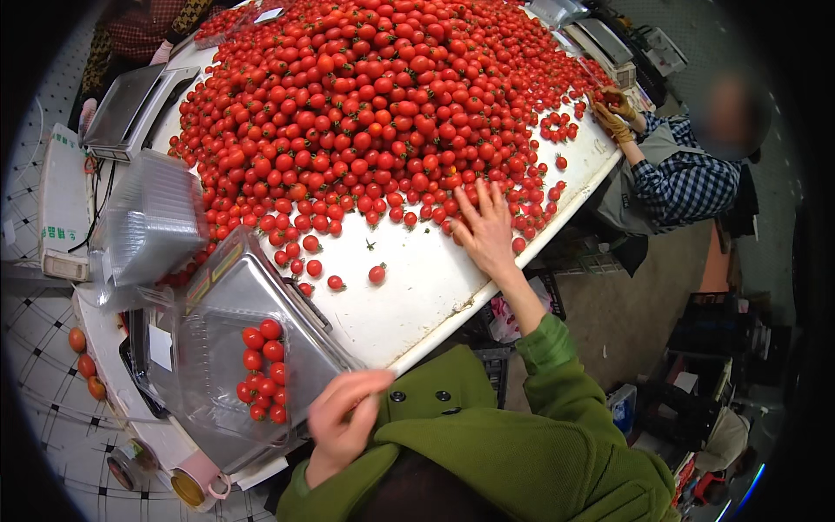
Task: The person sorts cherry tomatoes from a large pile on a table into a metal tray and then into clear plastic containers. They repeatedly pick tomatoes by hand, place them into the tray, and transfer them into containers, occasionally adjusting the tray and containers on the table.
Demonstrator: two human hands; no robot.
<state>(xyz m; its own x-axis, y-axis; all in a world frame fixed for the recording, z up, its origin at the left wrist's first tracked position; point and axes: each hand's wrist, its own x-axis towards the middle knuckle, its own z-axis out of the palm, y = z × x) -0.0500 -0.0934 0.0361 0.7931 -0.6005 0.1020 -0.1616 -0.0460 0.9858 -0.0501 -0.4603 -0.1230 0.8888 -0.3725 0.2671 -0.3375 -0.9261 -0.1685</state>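
My right hand (486, 231) reaches over the near edge of a white table (404, 293). Its fingers are spread and touch the front of a large heap of red cherry tomatoes (365, 117). Blurred and loosely curled, my left hand (346, 417) is beside the near table corner; whether anything is inside it cannot be made out. To its left, an open clear plastic clamshell box (202, 372) lies on the steel top of a weighing scale (251, 274). Several cherry tomatoes (264, 385) are grouped in the box's right part.
A stack of clear plastic boxes (150, 222) rises at the left. Another scale (130, 111) stands behind it, near a person's pink-gloved hand (88, 114). At right, a person in a checked shirt (685, 169) handles tomatoes with gloved hands (613, 121). A pink mug (196, 479) sits lower left.
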